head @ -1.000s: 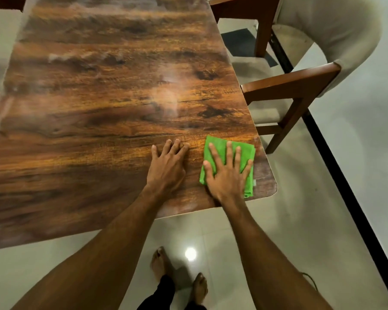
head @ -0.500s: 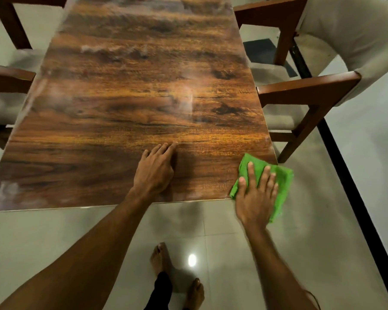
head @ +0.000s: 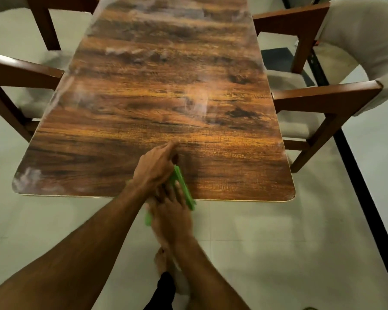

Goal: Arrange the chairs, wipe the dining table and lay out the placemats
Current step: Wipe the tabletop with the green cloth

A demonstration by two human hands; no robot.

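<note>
The wooden dining table (head: 166,104) fills the middle of the view and shows hazy smears. Both hands meet at the middle of its near edge around a green cloth (head: 184,189), which stands folded on edge between them. My left hand (head: 154,170) lies over the cloth's far end with its index finger stretched out and the other fingers curled down onto it. Blurred by motion, my right hand (head: 171,214) holds the cloth's near part just off the table edge. No placemats are in view.
A cushioned wooden armchair (head: 336,95) stands at the table's right side and another armchair (head: 16,74) at its left. A black strip (head: 365,198) runs along the pale tiled floor on the right. My bare feet (head: 164,260) are below the near edge.
My right hand has carried the cloth left from the table's near right corner to the middle of the near edge. My left hand has lifted from lying flat and closed onto the cloth.
</note>
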